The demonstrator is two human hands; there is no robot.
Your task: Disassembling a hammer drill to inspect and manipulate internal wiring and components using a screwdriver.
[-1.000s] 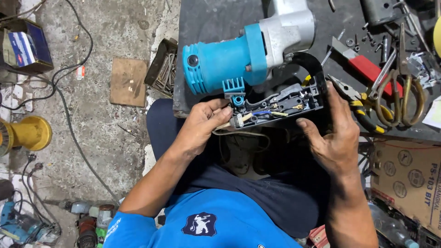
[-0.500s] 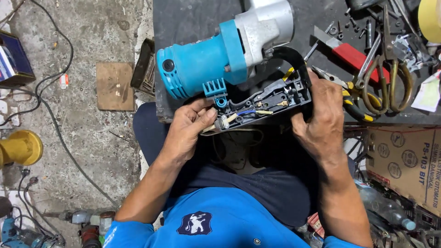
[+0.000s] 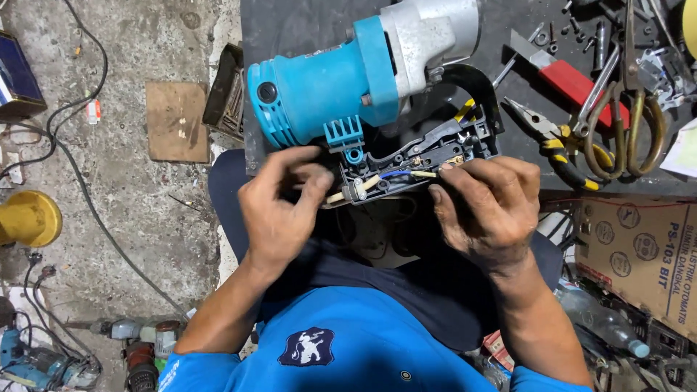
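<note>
In the head view, a blue power tool [image 3: 327, 91] with a grey metal front [image 3: 432, 33] lies at the upper centre of the frame, on the near edge of a dark surface [image 3: 290, 29]. Its black handle [image 3: 417, 156] is opened up just below the blue body, showing wires and small parts inside. The left hand [image 3: 279, 210] sits at centre left, its fingers curled in a pinch on the left end of the open handle, where a pale wire end shows. The right hand [image 3: 486, 207] sits at centre right, fingers bent over the right end of the handle and pressing on it from below; whether it pinches a wire there cannot be told. At the upper right of the frame, on the surface, lie pliers [image 3: 555, 141] with yellow and black grips, large metal shears [image 3: 624, 123] and a red-handled tool [image 3: 570, 76]. A cardboard box [image 3: 639, 254] stands at the right edge below the surface. On the concrete floor at the left are a flat wooden piece [image 3: 176, 120], a yellow round object [image 3: 29, 218], black cables and, in the lower left corner, a drill [image 3: 43, 366].
</note>
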